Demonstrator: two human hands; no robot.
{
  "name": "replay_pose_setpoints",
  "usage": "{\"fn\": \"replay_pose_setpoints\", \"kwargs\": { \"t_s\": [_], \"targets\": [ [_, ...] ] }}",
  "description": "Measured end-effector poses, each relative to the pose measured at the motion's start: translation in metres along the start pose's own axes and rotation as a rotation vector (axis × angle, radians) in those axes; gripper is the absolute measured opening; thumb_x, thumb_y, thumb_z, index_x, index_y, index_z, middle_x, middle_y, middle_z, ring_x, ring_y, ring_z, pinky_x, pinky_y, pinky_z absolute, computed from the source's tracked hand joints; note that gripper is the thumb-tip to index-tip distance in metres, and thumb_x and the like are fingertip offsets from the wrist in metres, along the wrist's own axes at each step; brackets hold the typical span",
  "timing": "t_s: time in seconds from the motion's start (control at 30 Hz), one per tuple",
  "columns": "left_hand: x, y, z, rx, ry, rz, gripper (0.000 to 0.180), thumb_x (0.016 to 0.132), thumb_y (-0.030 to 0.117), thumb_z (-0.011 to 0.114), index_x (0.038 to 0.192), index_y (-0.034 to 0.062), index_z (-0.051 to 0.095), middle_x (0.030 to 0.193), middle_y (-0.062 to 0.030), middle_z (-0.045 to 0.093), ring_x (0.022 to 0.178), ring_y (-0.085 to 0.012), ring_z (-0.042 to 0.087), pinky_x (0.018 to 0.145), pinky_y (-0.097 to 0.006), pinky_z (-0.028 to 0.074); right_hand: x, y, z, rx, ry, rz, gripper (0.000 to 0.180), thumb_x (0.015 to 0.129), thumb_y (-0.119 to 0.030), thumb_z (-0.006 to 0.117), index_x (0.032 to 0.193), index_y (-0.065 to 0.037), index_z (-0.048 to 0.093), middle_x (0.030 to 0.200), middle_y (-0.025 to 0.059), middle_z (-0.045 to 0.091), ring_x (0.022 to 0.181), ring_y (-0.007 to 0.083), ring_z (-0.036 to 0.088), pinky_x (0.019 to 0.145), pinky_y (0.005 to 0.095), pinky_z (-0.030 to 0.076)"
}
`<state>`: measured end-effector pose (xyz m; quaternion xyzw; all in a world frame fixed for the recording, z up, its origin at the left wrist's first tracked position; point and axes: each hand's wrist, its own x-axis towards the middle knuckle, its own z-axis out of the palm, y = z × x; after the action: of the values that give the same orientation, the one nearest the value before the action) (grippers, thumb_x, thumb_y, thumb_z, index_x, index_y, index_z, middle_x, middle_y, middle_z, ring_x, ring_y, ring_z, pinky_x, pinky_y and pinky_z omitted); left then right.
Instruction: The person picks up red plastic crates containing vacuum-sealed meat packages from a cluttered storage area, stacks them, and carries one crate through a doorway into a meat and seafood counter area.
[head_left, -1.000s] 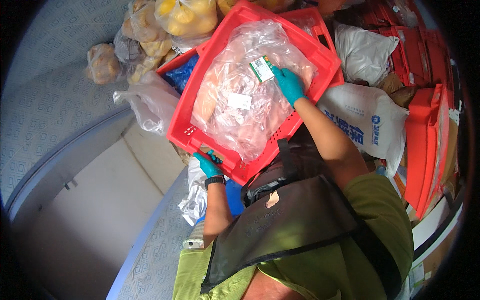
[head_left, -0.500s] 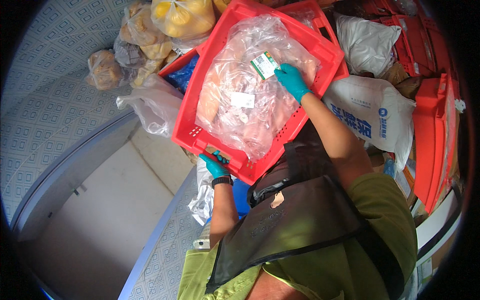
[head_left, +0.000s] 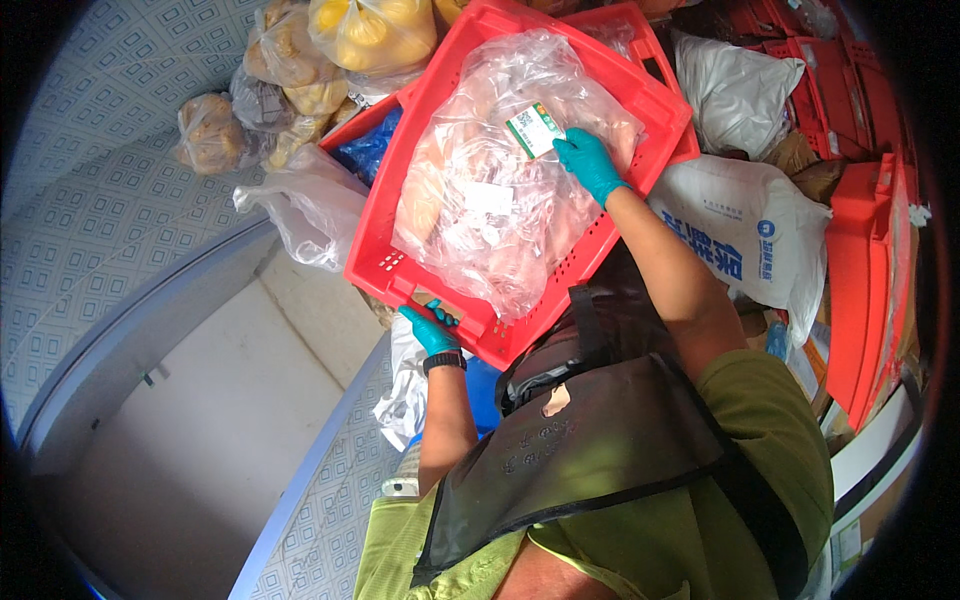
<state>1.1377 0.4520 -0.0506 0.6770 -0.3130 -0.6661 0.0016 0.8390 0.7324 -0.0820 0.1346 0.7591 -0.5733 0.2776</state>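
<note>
The left hand point(head_left: 430, 328) in a teal glove grips the near rim of the red plastic crate point(head_left: 400, 270). The right hand point(head_left: 588, 162) pinches a small green-white card point(head_left: 533, 130) above the clear plastic bags point(head_left: 490, 220).

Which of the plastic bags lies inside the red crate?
The big clear bag under the right hand; the other bags sit outside the red crate.

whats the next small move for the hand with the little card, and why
Probably press the card flat onto the clear bag. The right hand pinches it at one edge, just above the bag in the red crate, while the left hand grips the crate's near rim.
</note>
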Motion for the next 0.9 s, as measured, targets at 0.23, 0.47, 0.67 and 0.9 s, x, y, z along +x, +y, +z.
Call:
{"fn": "replay_pose_setpoints", "kwargs": {
  "t_s": [0.23, 0.47, 0.67, 0.9],
  "targets": [
    [-0.003, 0.000, -0.001, 0.007, -0.004, 0.013, 0.073, 0.082, 0.077, 0.038, 0.080, 0.0066, 0.056, 0.049, 0.0016, 0.037, 0.042, -0.0137, 0.036, 0.041, -0.027, 0.029, -0.002, -0.001, 0.000, -0.032, 0.002, 0.000, 0.018, 0.090, -0.020, 0.061, 0.079, -0.009, 0.055, 0.067, -0.0031, 0.049, 0.058, 0.0058, 0.043, 0.052, 0.0236, 0.038],
    [-0.006, -0.001, -0.004, 0.020, -0.016, 0.029, 0.075, 0.082, 0.077, 0.038, 0.081, 0.0048, 0.056, 0.050, 0.0015, 0.036, 0.042, -0.0139, 0.036, 0.041, -0.027, 0.030, -0.007, -0.001, -0.002, -0.023, 0.008, -0.034, 0.019, 0.090, -0.020, 0.061, 0.077, -0.008, 0.053, 0.067, -0.0029, 0.048, 0.058, 0.0066, 0.043, 0.052, 0.0239, 0.038],
    [-0.008, 0.000, -0.004, -0.019, 0.004, 0.019, 0.073, 0.085, 0.074, 0.037, 0.079, 0.0036, 0.056, 0.049, -0.0008, 0.038, 0.042, -0.0155, 0.038, 0.042, -0.030, 0.034, -0.002, 0.003, -0.006, -0.101, -0.008, -0.056, 0.018, 0.090, -0.014, 0.058, 0.074, -0.009, 0.051, 0.066, -0.0035, 0.044, 0.056, 0.0078, 0.042, 0.048, 0.0254, 0.036],
    [-0.014, 0.006, -0.004, -0.033, 0.019, 0.005, 0.072, 0.088, 0.071, 0.036, 0.070, 0.0044, 0.057, 0.048, -0.0014, 0.040, 0.039, -0.0154, 0.040, 0.039, -0.030, 0.036, -0.012, -0.014, -0.055, 0.115, -0.064, 0.121, 0.018, 0.090, -0.007, 0.052, 0.105, -0.004, 0.060, 0.081, 0.0002, 0.056, 0.068, 0.0090, 0.052, 0.061, 0.0221, 0.046]
  ]
}}
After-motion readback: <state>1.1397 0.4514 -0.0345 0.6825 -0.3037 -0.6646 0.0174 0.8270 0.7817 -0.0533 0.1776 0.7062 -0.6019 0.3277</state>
